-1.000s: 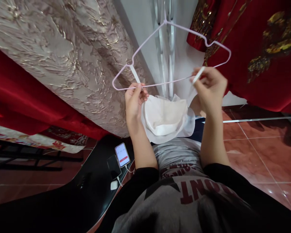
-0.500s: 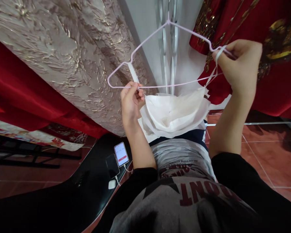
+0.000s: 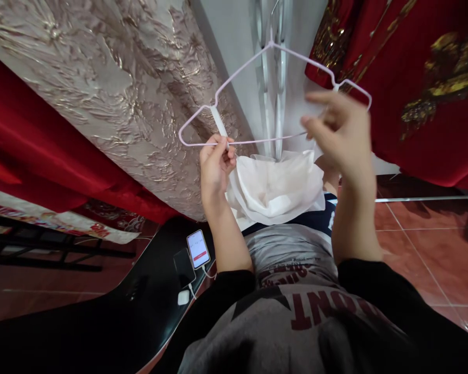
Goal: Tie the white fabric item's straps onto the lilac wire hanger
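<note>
The left hand (image 3: 216, 163) is raised, palm side partly in view, its thumb and forefinger pinching the lower bar of the pink hanger (image 3: 272, 45) where a white strap (image 3: 219, 120) crosses it; the other fingers curl in beneath. Its forearm runs almost straight up from a black sleeve (image 3: 234, 296).

The right hand (image 3: 345, 130) is blurred, bent inward at the wrist across the right part of the hanger. Its thumb and forefinger reach toward the hanger's middle, tips spread apart with nothing seen between them; the remaining fingers are folded. Whether it brushes the bar, I cannot tell. A bit of white strap shows at the right notch, just above this hand.

The white garment (image 3: 281, 187) hangs below the lower bar, between the two forearms and in front of the person's lap.
</note>
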`<action>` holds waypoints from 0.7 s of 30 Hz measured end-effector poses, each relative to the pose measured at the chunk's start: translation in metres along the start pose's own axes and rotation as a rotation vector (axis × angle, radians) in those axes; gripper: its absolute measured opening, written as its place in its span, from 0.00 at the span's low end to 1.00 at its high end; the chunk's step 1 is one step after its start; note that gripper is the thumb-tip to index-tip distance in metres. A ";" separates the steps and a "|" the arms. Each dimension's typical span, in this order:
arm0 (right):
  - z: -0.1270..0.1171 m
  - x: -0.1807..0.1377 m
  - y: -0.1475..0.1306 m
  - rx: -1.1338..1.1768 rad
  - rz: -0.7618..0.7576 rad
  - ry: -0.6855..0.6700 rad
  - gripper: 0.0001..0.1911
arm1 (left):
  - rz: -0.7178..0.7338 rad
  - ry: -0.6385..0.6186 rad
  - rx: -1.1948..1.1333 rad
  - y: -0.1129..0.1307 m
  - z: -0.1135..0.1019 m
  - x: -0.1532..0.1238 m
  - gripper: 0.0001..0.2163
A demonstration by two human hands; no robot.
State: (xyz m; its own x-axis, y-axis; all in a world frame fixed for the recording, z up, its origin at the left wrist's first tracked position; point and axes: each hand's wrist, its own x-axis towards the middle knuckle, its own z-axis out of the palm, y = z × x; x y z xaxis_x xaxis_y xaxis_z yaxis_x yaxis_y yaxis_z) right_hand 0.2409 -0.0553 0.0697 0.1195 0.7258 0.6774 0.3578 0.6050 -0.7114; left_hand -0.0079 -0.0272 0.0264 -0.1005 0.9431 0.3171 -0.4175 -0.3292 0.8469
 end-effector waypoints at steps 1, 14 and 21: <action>0.008 -0.010 0.009 0.023 0.096 -0.055 0.09 | 0.005 0.005 0.004 0.000 0.001 0.000 0.13; 0.025 -0.027 0.038 0.077 0.117 0.060 0.26 | 0.070 -0.166 0.177 0.056 -0.006 -0.028 0.12; 0.021 -0.030 0.035 0.066 0.132 0.033 0.22 | 0.350 0.205 -0.110 0.059 0.006 -0.012 0.13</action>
State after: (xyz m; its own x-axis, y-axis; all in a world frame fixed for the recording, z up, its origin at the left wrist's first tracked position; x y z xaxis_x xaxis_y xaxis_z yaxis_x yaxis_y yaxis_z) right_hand 0.2309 -0.0487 0.0204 0.1923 0.7902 0.5819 0.2750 0.5258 -0.8049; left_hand -0.0261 -0.0578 0.0754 -0.4266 0.7687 0.4765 -0.4189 -0.6349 0.6492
